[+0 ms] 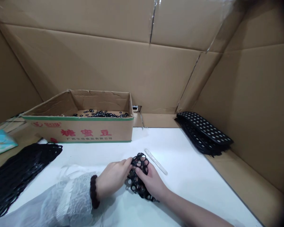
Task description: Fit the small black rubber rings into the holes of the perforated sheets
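Note:
A black rubber sheet full of round holes (137, 186) is bunched up between my hands, just above the white table. My left hand (115, 175) pinches its upper left edge with thumb and fingers. My right hand (153, 181) is closed around its right side, thumb pressed on top and the other fingers behind it, mostly hidden. To the right of the sheet lies a thin clear stick-like tool (156, 161), touched by neither hand.
An open cardboard box (97, 129) at the back left holds many small black rings (106, 114). Black sheets with holes (203, 130) are stacked at the right. A black pile (21, 173) and a blue-green packet (2, 142) lie left. Cardboard walls (109, 60) enclose the table (180, 154).

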A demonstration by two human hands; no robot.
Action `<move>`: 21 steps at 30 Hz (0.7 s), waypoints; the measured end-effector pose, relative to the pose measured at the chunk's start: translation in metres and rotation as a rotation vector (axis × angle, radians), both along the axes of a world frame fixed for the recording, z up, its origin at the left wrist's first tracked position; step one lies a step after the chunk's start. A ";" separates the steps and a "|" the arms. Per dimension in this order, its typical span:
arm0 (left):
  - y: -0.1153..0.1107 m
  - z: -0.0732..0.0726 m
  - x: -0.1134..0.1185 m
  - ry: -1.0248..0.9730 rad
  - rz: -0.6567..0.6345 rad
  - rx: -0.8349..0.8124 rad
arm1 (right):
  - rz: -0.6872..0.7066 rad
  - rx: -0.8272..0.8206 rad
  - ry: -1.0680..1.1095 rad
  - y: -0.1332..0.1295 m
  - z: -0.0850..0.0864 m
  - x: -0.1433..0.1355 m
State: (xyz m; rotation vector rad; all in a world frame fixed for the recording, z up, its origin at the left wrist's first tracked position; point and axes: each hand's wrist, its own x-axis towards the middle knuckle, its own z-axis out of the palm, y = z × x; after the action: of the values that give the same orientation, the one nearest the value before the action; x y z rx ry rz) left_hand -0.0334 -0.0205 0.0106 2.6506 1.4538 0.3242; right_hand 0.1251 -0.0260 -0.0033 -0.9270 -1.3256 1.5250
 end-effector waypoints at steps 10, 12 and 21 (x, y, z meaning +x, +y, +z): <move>-0.002 -0.009 0.000 -0.029 0.004 0.059 | 0.010 0.014 0.069 -0.002 0.003 -0.001; 0.004 -0.006 -0.007 -0.123 0.051 0.023 | -0.007 -0.008 0.050 -0.002 0.001 0.001; 0.093 0.104 -0.104 -0.075 0.638 0.708 | 0.034 -0.111 0.026 -0.005 -0.004 -0.001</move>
State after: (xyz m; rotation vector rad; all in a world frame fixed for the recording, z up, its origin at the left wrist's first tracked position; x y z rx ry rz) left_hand -0.1378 0.0727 0.1149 2.4458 2.4956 1.1627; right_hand 0.1243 -0.0313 -0.0071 -0.9549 -1.2545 1.6445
